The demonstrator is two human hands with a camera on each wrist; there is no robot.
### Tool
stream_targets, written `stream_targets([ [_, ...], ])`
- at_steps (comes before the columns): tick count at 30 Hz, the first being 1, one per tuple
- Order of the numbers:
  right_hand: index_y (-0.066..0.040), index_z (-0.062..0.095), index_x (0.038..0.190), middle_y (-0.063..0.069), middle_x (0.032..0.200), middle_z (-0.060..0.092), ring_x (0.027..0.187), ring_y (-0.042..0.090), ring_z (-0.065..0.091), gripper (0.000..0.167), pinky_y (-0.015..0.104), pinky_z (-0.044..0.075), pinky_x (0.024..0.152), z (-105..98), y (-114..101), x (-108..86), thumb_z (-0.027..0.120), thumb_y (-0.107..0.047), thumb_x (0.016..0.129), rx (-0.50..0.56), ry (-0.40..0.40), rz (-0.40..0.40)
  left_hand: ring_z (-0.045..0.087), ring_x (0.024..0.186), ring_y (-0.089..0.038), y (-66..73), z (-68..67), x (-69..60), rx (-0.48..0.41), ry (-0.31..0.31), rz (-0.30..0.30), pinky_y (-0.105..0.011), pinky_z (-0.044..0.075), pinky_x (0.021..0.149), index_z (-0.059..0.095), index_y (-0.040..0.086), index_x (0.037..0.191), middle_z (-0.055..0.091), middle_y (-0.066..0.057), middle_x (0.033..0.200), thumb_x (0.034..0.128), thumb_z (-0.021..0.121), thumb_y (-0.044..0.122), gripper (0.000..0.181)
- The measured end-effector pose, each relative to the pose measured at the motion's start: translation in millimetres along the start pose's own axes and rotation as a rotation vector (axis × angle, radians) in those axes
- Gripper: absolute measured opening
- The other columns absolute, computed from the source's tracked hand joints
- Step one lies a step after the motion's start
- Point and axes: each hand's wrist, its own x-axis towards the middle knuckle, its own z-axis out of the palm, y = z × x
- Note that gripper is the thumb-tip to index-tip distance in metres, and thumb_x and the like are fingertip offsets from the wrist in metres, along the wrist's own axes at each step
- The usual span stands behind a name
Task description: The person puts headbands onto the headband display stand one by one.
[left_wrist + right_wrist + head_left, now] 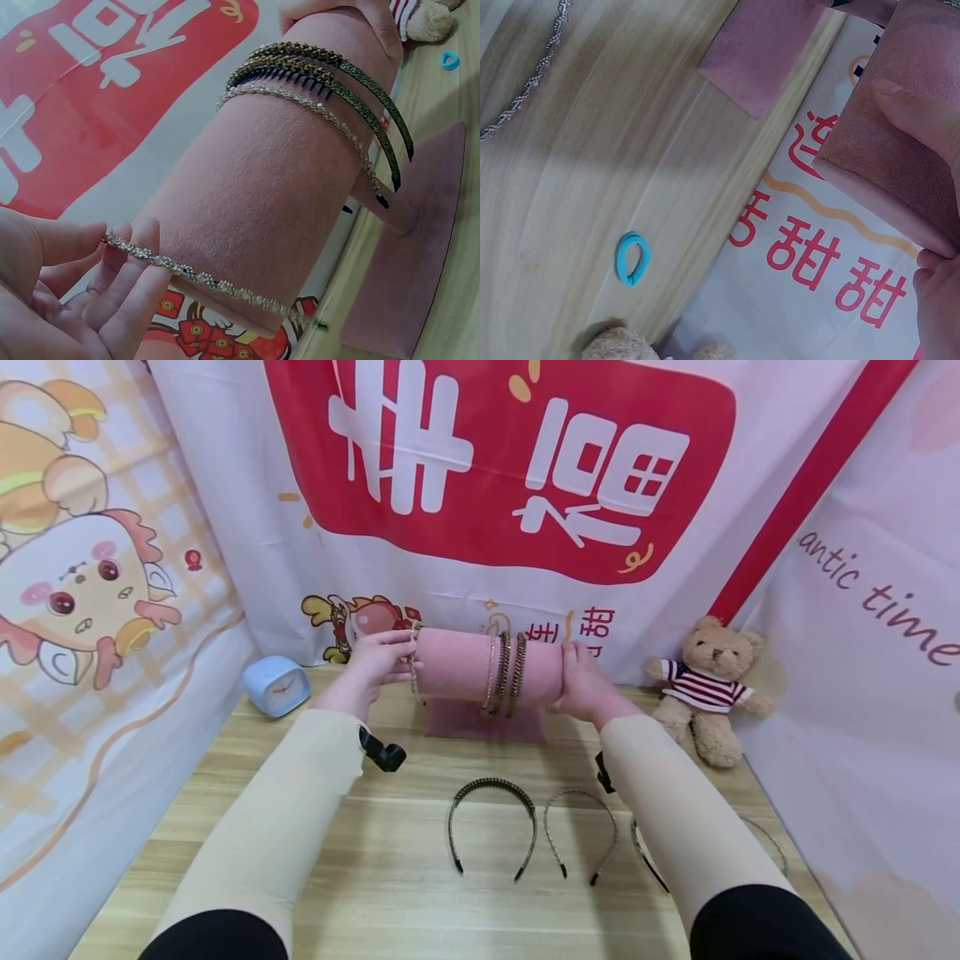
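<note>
A pink padded cylinder (453, 670) on a pink base (480, 724) stands at the back of the table. My left hand (372, 662) is at its left end, pinching a pale beaded headband (187, 271) between thumb and fingers; the band lies across that end. My right hand (587, 683) grips the cylinder's right end, its thumb (907, 109) against the fabric. Farther right on the cylinder sit a pale beaded headband (300, 107) and two darker headbands (352, 97), close together with their tips hanging down.
In front of the stand lie a dark braided headband (492, 783) and a thin pale headband (581, 792). More bands are partly hidden beneath my right sleeve (675, 802). A blue clock (276, 685) stands left, a teddy bear (708, 693) right. A blue hair tie (632, 259) lies near the bear.
</note>
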Motion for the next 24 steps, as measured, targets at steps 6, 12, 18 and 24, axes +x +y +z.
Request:
stream_targets([
  [6, 0.001, 0.013, 0.154, 0.026, 0.150, 0.022, 0.136, 0.040, 0.031, 0.123, 0.048, 0.028, 0.115, -1, -2, -1.5, 0.093, -0.026, 0.063, 0.002, 0.005, -0.001, 0.073, 0.083, -0.020, 5.3, 12.0, -0.1, 0.090, 0.010, 0.066, -0.031, 0.059, 0.074, 0.060, 0.009, 0.137, 0.066, -0.020, 0.114, 0.0999, 0.059, 0.011, 0.037],
  [12, 0.001, 0.014, 0.153, 0.026, 0.149, 0.023, 0.135, 0.040, 0.032, 0.124, 0.048, 0.028, 0.115, 0, 0, 0.8, 0.093, -0.027, 0.062, -0.003, 0.011, -0.010, 0.072, 0.078, -0.022, 4.6, 24.0, 1.6, 0.178, 0.081, 0.153, -0.030, 0.060, 0.069, 0.067, 0.004, 0.126, 0.070, -0.019, 0.108, 0.0951, 0.065, 0.006, 0.031],
  [18, 0.001, 0.014, 0.153, 0.026, 0.150, 0.023, 0.136, 0.040, 0.032, 0.125, 0.048, 0.027, 0.115, -1, -2, 0.8, 0.094, -0.028, 0.061, -0.003, 0.007, -0.004, 0.065, 0.099, -0.026, 4.9, 30.3, -3.8, 0.426, 0.135, 0.225, -0.035, 0.057, 0.082, 0.069, 0.009, 0.126, 0.068, -0.013, 0.118, 0.0934, 0.068, 0.011, 0.033],
  [24, 0.002, 0.012, 0.154, 0.027, 0.151, 0.021, 0.138, 0.041, 0.030, 0.126, 0.048, 0.026, 0.116, -1, -2, 0.4, 0.093, -0.029, 0.062, -0.002, -0.003, 0.009, 0.059, 0.106, -0.026, 5.1, 28.3, -6.7, 0.610, 0.105, 0.339, -0.040, 0.050, 0.089, 0.069, 0.013, 0.127, 0.067, -0.010, 0.115, 0.0926, 0.065, 0.009, 0.035],
])
